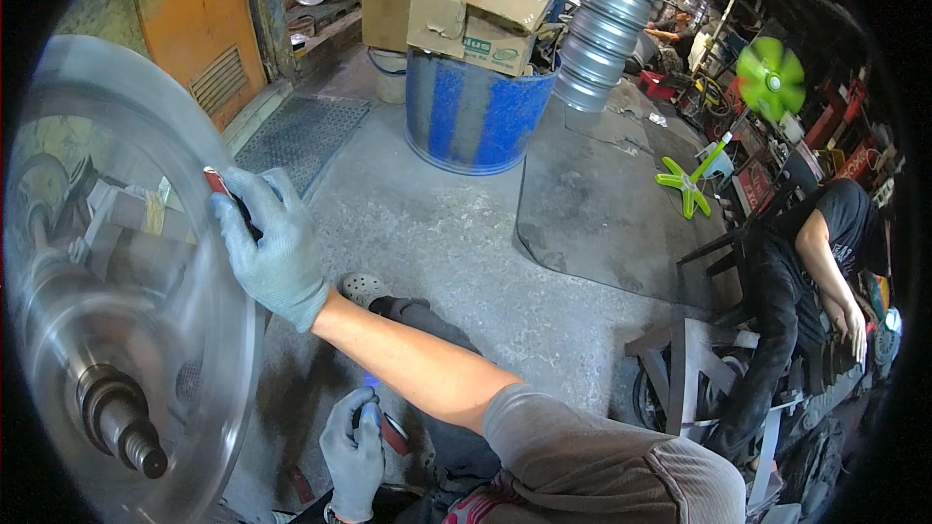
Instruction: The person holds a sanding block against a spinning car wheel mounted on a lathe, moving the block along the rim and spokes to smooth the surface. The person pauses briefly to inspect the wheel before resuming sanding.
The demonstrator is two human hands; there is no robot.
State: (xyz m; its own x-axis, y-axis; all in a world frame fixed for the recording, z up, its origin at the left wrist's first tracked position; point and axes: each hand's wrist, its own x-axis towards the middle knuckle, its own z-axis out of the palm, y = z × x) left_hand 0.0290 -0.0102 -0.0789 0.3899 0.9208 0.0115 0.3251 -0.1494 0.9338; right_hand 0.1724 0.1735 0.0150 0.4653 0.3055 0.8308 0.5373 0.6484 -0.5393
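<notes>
At the left a large silvery wheel, blurred by its turning, sits on a shaft with a threaded end. My right hand, in a pale grey-blue glove, reaches across to the wheel's near rim. Its fingers close around a reddish-brown piece that looks like folded sandpaper, right by the rim. Lower down, beside my leg, my gloved left hand pinches a second reddish-brown piece of sandpaper, apart from the wheel.
A blue drum topped with cardboard boxes stands ahead. Beyond it rise stacked metal rims and a green fan. A person in dark clothes sits at the right. Dark mats lie on the concrete floor.
</notes>
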